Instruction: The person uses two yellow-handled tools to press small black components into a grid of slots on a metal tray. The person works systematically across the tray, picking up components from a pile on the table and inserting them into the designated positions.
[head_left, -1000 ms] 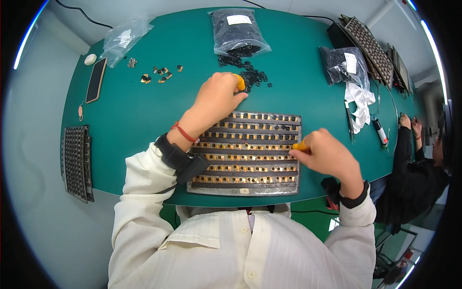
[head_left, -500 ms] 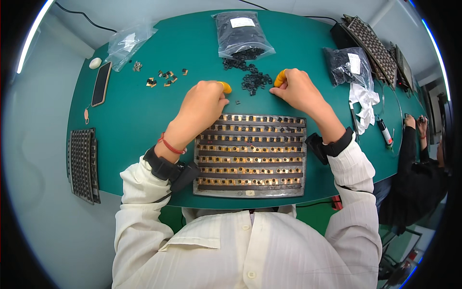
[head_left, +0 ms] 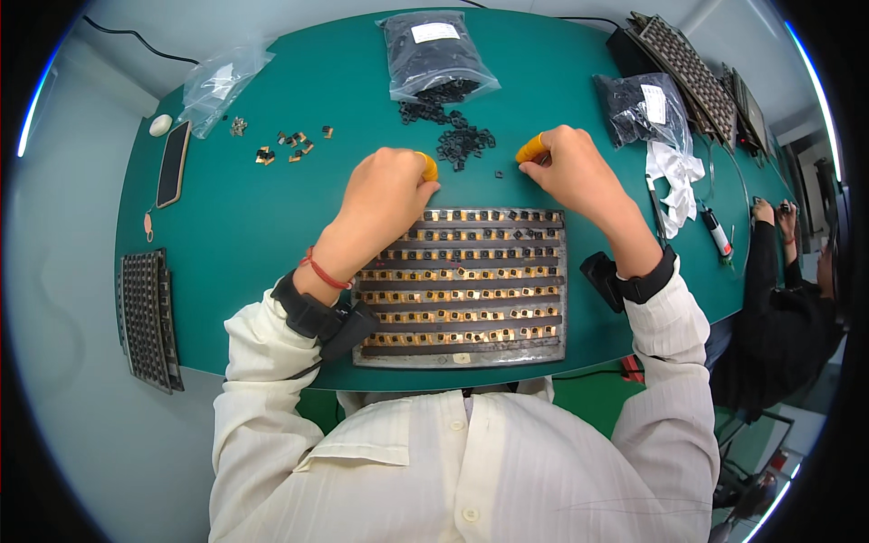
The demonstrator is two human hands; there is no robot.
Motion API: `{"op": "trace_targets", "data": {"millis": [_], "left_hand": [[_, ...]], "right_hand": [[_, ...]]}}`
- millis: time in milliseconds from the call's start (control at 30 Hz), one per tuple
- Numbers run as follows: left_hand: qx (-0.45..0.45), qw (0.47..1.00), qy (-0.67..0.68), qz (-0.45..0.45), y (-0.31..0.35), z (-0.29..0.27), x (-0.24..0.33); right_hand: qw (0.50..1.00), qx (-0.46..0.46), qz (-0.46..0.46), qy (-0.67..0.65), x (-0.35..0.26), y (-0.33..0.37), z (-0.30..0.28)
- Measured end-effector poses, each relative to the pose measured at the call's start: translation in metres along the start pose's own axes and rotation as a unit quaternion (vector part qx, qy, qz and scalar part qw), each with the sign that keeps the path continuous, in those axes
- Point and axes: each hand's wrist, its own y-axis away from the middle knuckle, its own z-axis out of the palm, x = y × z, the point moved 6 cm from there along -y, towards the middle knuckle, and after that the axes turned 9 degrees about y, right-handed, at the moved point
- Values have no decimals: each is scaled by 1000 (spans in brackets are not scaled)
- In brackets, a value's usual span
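Observation:
My left hand (head_left: 387,190), with a yellow finger cot on one fingertip, is closed in a pinch just above the far edge of a metal tray (head_left: 407,359). Whatever lies between its fingertips is hidden. Rows of small brass-coloured pieces with black parts on them fill the tray. Beyond the tray's far right side, my right hand (head_left: 579,172) also wears a yellow cot; its thumb and finger are drawn together, and I cannot make out anything in them. A single small black part (head_left: 499,174) lies left of these fingers, near a loose pile of black parts (head_left: 466,143).
A plastic bag of black parts (head_left: 433,59) lies behind the pile, another bag (head_left: 629,113) at right. Stacked trays (head_left: 688,77) stand far right, more (head_left: 145,317) at left. A phone (head_left: 173,165), brass pieces (head_left: 294,140), white tissue (head_left: 674,181) and a co-worker (head_left: 783,317) are around.
The view has shifted slightly. My left hand has moved right, over where a lone black part lay. My right hand has drawn right from the pile, and a single black part now lies beside it.

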Motion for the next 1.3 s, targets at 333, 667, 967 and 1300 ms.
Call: {"op": "trace_targets", "data": {"millis": [333,667,967,1300], "left_hand": [[-5,998,62,-17,10,-8,-9],[-4,995,78,-60,84,-60,-30],[-51,996,73,5,108,-49,-21],[-56,997,-3,53,117,-45,-14]], "right_hand": [[998,-33,-13,-41,-7,-7,20],[1000,-23,9,1,-11,-9,24],[1000,-17,-25,-4,-21,-6,26],[999,-19,-26,22,-26,7,19]]}}
